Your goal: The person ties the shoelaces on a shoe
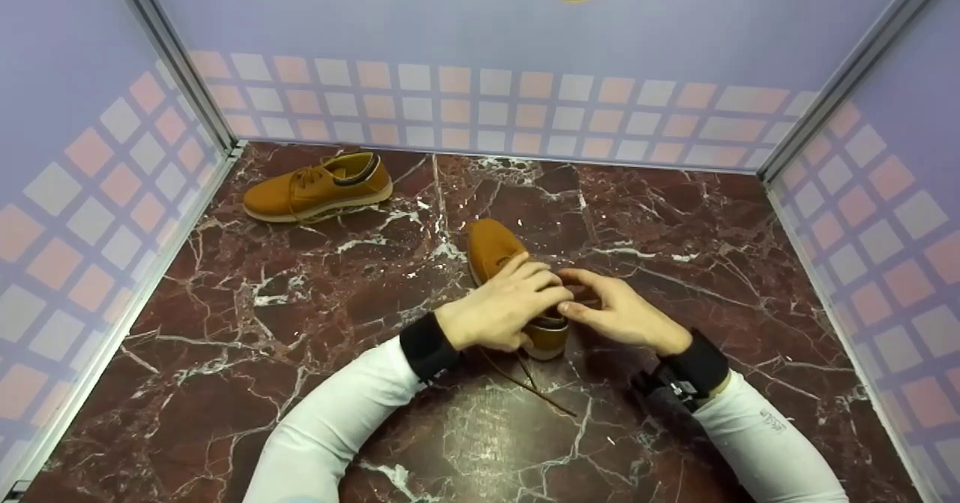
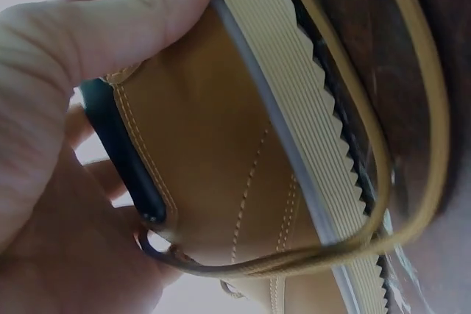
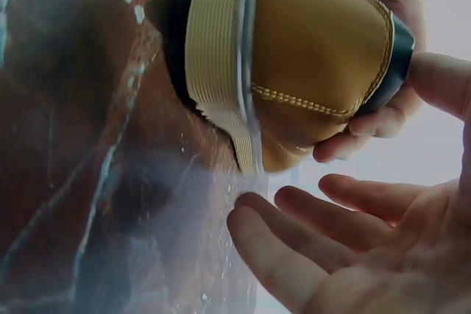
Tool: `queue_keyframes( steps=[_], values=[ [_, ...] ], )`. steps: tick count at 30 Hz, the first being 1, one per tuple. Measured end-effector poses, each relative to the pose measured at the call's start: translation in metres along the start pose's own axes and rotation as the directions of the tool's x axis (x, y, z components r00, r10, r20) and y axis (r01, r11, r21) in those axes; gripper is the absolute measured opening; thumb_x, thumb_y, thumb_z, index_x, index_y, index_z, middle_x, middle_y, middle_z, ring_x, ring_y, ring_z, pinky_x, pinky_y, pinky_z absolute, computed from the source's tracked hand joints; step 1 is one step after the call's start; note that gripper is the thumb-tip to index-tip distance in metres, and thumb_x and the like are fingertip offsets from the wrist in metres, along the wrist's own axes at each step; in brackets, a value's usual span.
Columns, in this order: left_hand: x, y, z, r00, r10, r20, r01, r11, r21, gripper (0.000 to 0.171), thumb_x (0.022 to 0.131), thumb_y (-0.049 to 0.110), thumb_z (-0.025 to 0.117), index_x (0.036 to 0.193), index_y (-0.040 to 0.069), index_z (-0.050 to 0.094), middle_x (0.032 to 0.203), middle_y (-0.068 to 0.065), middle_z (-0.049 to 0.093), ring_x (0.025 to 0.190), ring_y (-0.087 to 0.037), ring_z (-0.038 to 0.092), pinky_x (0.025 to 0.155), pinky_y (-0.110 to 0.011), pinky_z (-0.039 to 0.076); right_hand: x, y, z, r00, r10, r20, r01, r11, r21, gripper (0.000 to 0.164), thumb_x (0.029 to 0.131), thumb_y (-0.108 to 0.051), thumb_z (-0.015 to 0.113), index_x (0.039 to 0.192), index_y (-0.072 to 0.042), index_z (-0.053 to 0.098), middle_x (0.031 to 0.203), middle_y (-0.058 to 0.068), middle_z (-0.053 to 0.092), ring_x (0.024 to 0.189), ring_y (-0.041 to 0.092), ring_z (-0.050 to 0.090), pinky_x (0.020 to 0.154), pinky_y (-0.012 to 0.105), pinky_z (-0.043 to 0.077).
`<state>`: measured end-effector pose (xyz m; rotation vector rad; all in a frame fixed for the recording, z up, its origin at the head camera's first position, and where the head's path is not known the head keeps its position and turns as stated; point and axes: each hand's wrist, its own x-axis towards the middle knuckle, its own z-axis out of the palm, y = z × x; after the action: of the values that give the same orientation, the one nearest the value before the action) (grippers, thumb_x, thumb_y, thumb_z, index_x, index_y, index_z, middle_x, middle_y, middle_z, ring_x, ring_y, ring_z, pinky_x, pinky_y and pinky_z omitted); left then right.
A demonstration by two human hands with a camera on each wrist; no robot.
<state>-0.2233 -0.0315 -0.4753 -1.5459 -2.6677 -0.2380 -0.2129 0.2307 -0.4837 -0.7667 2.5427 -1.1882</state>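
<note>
A tan lace-up shoe (image 1: 491, 244) with a pale ribbed sole (image 2: 294, 86) stands on the marble-patterned surface, toe pointing away. My left hand (image 1: 510, 304) lies across it and grips it, the thumb (image 2: 140, 27) pressed on its side near the sole and the fingers over the far side. Close to the heel (image 3: 316, 49), my right hand (image 1: 619, 311) has its fingers spread and loosely bent, its thumb at the dark collar (image 3: 390, 68). A loose lace (image 1: 534, 390) trails off the shoe's left side toward me. The lace holes are mostly hidden under the left hand.
A second tan shoe (image 1: 322, 191), its lace tied at the top, stands at the back left with its toe to the left. Tiled-pattern panels (image 1: 480, 105) enclose the surface at the back and both sides, joined by metal corner posts (image 1: 817, 75).
</note>
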Motion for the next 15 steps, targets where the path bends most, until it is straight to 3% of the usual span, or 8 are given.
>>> queue_keyframes(
  steps=[8,15],
  values=[
    [0.003,0.005,-0.003,0.997,0.057,0.055,-0.057,0.998,0.006,0.093,0.076,0.011,0.097,0.160,0.020,0.057,0.169,-0.006,0.058,0.168,-0.038,0.042,0.142,-0.061,0.026,-0.002,-0.003,0.000,0.998,0.004,0.066,-0.007,0.998,0.056,0.068,0.108,-0.027,0.073,0.164,0.003,0.049,0.154,0.022,0.069,0.139,0.037,0.069,0.117,0.053,0.058],
    [-0.001,0.018,-0.006,0.984,0.108,0.139,-0.116,0.992,0.051,0.091,0.078,0.012,0.094,0.160,0.019,0.056,0.177,-0.005,0.050,0.173,-0.037,0.033,0.144,-0.058,0.019,-0.009,-0.007,-0.001,0.988,0.041,0.152,-0.055,0.995,0.089,0.079,0.101,-0.025,0.077,0.165,0.008,0.044,0.149,0.025,0.072,0.132,0.035,0.073,0.108,0.031,0.061]
  ],
)
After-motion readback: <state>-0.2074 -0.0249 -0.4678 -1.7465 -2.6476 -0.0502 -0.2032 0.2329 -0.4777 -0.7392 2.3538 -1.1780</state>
